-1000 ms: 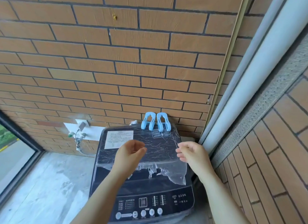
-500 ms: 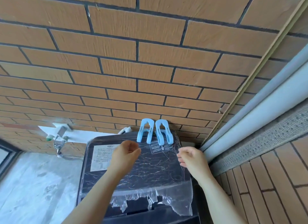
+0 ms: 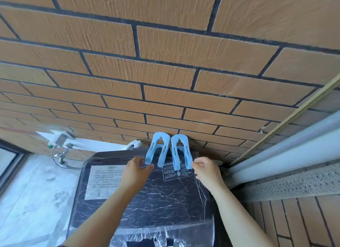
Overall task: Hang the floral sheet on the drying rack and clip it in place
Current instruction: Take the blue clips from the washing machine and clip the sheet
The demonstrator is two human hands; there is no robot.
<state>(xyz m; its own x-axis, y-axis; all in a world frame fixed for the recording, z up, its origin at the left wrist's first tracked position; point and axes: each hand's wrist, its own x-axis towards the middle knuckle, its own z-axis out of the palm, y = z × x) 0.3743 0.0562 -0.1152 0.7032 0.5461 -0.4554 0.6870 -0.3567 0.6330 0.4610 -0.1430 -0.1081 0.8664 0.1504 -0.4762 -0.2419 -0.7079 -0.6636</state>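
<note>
Brick-walled laundry corner: both arms over the washing machine lid (image 3: 165,200).
No floral sheet or drying rack in view. Left blue clip (image 3: 157,151) sits at the parted, empty left hand (image 3: 137,171); right blue clip (image 3: 181,152) just beside the loosely curled, empty right hand (image 3: 207,171). Pinch each squarely by its legs.

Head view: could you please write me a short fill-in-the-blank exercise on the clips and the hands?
1. The left clip and the right clip are both ___ in colour.
2. They stand at the back of the washer, against a ___ wall.
3. The left hand reaches for the left clip, and the right hand for the ___ one.

Missing words: blue; brick; right.
</note>
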